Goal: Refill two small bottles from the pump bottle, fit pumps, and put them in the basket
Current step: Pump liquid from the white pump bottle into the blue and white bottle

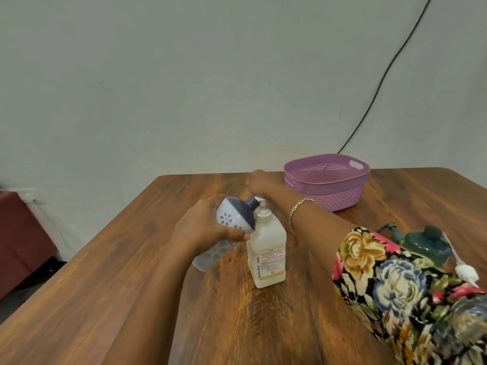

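The left hand [203,227] grips the small white bottle [232,219], tilted so its navy neck [251,202] sits just beside the pump head [262,204] of the pump bottle [268,248], mid-table. The right hand [259,181] rests on that head; I cannot tell whether its fingers are flat or curled. Best to press slow, full strokes, keeping the neck under the outlet. The purple basket [340,197] stands behind.

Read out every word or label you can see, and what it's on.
"BIOCHEK CHG": blue, running vertically up the pump bottle label.
"BIOCHEK CHG": red, heading the same label, blurred.
Fine print beneath: too small to read.
Red-and-white sticker on the small bottle, under the left hand: mostly hidden, unreadable.
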Action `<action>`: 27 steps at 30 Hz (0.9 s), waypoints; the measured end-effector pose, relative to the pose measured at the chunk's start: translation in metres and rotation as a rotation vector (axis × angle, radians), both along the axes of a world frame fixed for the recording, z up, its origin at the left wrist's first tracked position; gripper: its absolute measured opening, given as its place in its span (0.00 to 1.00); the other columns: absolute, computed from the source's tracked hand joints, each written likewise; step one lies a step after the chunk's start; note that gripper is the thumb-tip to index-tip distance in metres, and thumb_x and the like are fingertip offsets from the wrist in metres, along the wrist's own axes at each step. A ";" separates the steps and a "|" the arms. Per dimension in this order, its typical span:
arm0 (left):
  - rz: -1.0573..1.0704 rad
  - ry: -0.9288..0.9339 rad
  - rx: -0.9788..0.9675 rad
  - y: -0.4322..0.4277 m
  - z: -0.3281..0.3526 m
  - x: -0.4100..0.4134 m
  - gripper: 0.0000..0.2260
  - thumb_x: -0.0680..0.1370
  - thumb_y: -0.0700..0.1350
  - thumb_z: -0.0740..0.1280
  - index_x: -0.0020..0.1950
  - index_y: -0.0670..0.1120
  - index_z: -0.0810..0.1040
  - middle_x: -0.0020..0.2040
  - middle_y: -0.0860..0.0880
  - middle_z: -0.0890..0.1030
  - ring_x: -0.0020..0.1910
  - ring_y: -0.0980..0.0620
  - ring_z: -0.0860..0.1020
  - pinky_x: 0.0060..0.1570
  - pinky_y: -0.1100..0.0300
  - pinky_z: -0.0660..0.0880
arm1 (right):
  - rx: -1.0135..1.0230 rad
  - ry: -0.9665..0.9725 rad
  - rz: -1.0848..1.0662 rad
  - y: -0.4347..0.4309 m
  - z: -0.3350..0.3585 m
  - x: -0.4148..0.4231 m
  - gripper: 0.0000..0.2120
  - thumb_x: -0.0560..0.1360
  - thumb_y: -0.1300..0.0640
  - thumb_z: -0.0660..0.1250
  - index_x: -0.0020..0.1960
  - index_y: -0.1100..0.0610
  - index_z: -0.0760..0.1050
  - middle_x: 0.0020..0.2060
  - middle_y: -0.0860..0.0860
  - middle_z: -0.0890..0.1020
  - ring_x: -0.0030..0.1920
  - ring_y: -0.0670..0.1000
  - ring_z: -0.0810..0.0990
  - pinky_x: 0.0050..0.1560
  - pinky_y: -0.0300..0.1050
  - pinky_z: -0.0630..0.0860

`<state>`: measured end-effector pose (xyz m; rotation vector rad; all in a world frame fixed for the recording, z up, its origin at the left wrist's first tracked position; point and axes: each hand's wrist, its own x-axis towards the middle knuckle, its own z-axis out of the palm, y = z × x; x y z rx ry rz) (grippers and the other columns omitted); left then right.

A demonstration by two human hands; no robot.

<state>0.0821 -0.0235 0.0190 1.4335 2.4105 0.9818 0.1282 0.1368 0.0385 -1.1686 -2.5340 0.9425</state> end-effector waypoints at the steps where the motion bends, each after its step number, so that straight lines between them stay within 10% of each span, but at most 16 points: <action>1: -0.004 0.000 -0.009 0.000 -0.002 -0.001 0.30 0.60 0.53 0.78 0.60 0.52 0.74 0.46 0.52 0.78 0.43 0.52 0.77 0.46 0.50 0.79 | -0.003 -0.034 -0.001 -0.001 -0.003 0.001 0.14 0.79 0.64 0.55 0.60 0.67 0.73 0.59 0.60 0.76 0.52 0.55 0.74 0.48 0.45 0.69; 7: 0.004 -0.002 -0.024 0.001 -0.004 -0.001 0.31 0.59 0.55 0.78 0.60 0.53 0.74 0.46 0.52 0.79 0.43 0.53 0.77 0.46 0.50 0.78 | 0.032 -0.070 0.002 0.005 -0.009 0.000 0.16 0.78 0.63 0.56 0.32 0.57 0.61 0.32 0.52 0.65 0.34 0.52 0.68 0.33 0.39 0.65; 13: 0.011 -0.009 0.019 -0.001 0.004 0.000 0.28 0.60 0.53 0.78 0.57 0.51 0.75 0.44 0.52 0.78 0.42 0.52 0.77 0.45 0.50 0.78 | 0.078 0.092 -0.005 0.005 0.003 -0.007 0.12 0.77 0.62 0.57 0.58 0.64 0.74 0.55 0.59 0.78 0.55 0.59 0.77 0.48 0.45 0.70; 27: -0.007 -0.036 0.036 0.000 -0.001 0.002 0.26 0.59 0.55 0.77 0.54 0.53 0.75 0.42 0.52 0.79 0.40 0.52 0.78 0.44 0.49 0.79 | 0.124 0.022 0.036 0.008 -0.001 -0.005 0.13 0.77 0.63 0.57 0.59 0.63 0.74 0.55 0.58 0.79 0.52 0.57 0.77 0.50 0.46 0.73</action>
